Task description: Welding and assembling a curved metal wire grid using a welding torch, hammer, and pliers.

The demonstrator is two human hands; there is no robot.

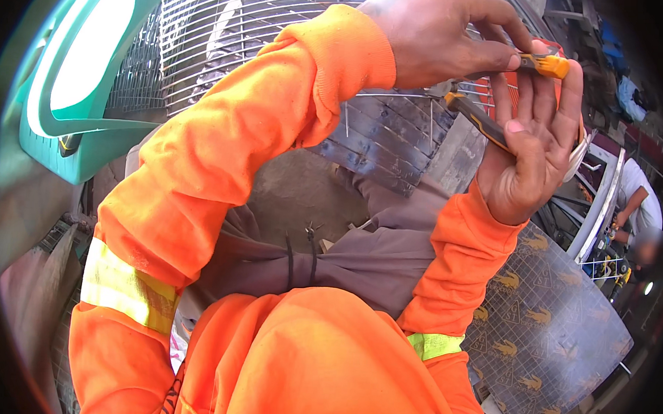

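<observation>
My left hand is raised at the top, its thumb and fingers pinching a small yellow-and-grey piece. The fingertips of my right hand are at that piece's far end. My right palm faces up with fingers stretched, and a hand tool with a black-and-yellow handle lies held against the palm by the thumb. The tool's metal head is partly hidden behind my left hand. Whether the yellow piece belongs to the same tool I cannot tell. Beneath my hands are a wire grid and a dark, scuffed board.
A green plastic chair stands at the far left. To the right lies a dark sheet with a gold printed pattern. A co-worker in a pale shirt bends at the far right, near a metal frame. An orange container shows behind my fingers.
</observation>
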